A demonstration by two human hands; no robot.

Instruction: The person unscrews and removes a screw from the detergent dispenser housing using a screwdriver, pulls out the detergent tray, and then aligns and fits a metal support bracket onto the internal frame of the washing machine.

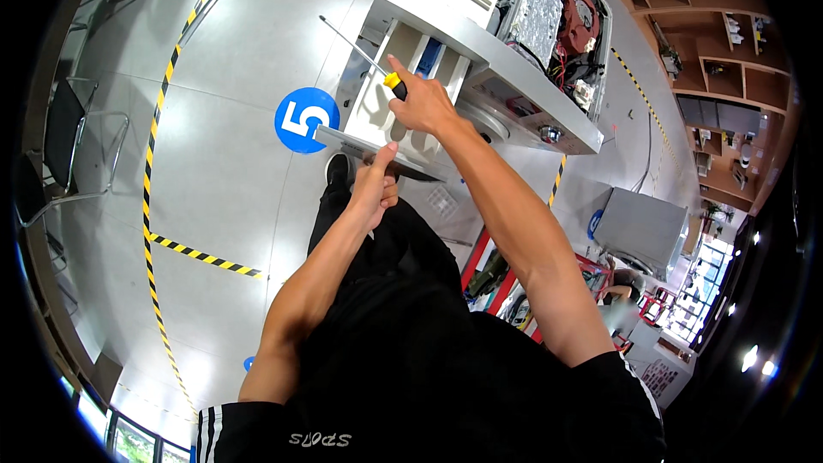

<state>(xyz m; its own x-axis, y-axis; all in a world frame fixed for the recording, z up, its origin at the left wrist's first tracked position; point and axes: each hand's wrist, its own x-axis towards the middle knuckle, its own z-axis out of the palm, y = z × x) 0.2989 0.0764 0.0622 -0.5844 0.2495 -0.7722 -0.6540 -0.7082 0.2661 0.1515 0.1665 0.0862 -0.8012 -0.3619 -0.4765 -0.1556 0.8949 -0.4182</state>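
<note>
My right hand (422, 105) is closed around a screwdriver (394, 84) with a yellow and black handle, and its forefinger points forward. The long metal shaft slants away to the upper left, over the pulled-out detergent drawer (375, 111). White compartments and a blue piece show inside the drawer. Gripping the drawer's front edge from the near side is my left hand (375, 191), thumb on top and fingers curled under. The drawer belongs to a washing machine (506, 60) whose top is off, baring wires, a silvery block and a reddish-brown part. My right hand partly hides the drawer.
A blue round floor marker (307, 120) lies left of the drawer. Yellow-black tape (153, 154) lines the floor. Chairs (69, 133) stand far left. A red-framed cart (493, 279) is beside my right forearm, with a grey appliance (639, 227) beyond. Wooden shelves (720, 69) stand far right.
</note>
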